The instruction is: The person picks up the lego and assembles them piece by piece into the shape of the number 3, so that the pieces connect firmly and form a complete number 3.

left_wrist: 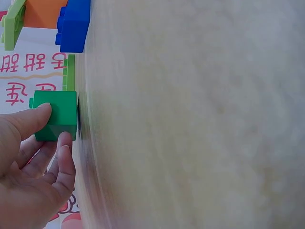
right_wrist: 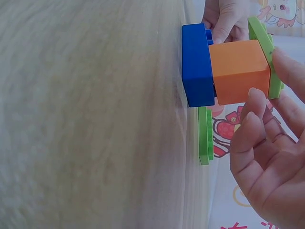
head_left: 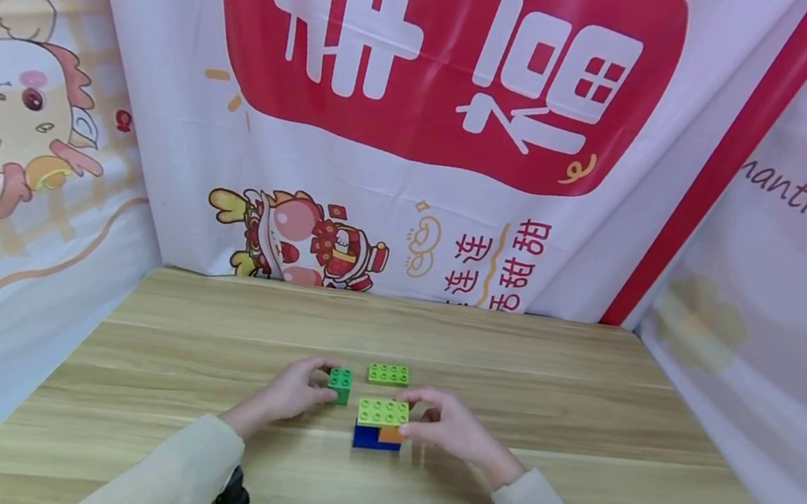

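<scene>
My left hand pinches a small green toy brick between thumb and fingers. In the left wrist view this brick stands close to the tabletop; whether it touches cannot be made out. To its right is a stack: a blue brick at the bottom, an orange brick on one end of it, and a lime-green plate across the top. My right hand grips the right end of that plate, thumb on the near side, other fingers beyond it. The plate overhangs the orange brick toward the left.
A second lime-green plate lies flat on the wooden table behind the stack. Printed cloth hangs along the table's back edge and both sides.
</scene>
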`<state>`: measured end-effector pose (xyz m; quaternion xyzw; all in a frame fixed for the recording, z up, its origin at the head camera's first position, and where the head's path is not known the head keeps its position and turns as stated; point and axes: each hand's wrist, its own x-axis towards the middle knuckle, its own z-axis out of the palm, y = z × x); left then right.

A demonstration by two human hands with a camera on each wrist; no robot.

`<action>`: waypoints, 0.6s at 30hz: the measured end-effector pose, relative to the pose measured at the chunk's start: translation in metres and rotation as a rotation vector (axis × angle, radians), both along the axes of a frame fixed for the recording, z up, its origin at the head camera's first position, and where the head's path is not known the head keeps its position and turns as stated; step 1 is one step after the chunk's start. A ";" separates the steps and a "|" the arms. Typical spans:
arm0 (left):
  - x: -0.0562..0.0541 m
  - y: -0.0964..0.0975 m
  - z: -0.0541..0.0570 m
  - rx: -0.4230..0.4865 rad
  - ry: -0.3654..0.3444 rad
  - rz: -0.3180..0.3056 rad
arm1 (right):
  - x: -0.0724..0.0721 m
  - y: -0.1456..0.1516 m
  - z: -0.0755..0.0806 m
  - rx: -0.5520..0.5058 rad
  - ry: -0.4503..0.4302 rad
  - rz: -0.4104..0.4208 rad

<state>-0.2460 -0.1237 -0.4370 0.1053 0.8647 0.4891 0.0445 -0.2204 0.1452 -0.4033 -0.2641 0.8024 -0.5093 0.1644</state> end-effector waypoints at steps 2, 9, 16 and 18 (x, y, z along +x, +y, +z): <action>0.000 -0.001 0.001 -0.009 -0.004 0.006 | -0.004 0.001 -0.007 0.004 -0.001 -0.001; 0.002 -0.001 0.004 -0.025 -0.020 0.018 | 0.002 0.000 0.004 0.010 -0.021 -0.008; 0.005 -0.003 0.009 -0.019 -0.039 0.031 | 0.010 -0.001 0.016 0.020 -0.020 -0.018; 0.005 -0.003 0.010 -0.018 -0.043 0.033 | 0.009 -0.001 0.015 0.017 -0.019 -0.018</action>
